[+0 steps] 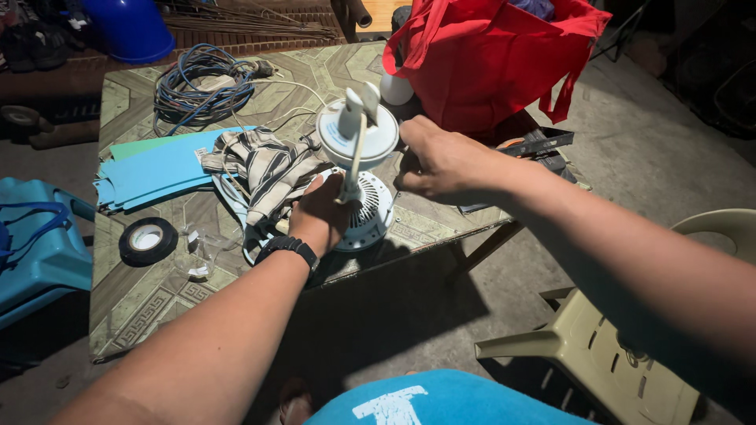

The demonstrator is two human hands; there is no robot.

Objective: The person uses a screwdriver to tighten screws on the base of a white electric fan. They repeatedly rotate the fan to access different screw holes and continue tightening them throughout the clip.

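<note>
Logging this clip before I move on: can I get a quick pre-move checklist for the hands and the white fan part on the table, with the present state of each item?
1. Left hand grips the white fan part near its base: ok.
2. Right hand is at the part's round top, touching it: ok; its exact finger hold: cannot tell.
3. Part rests on the table, well in from the edge: not ok, it sits near the front edge.
4. Striped cloth is clear of the part: not ok, it lies against it.
5. Black tape roll is out of the hands' way: ok.
6. Red bag leaves room behind: cannot tell.
</note>
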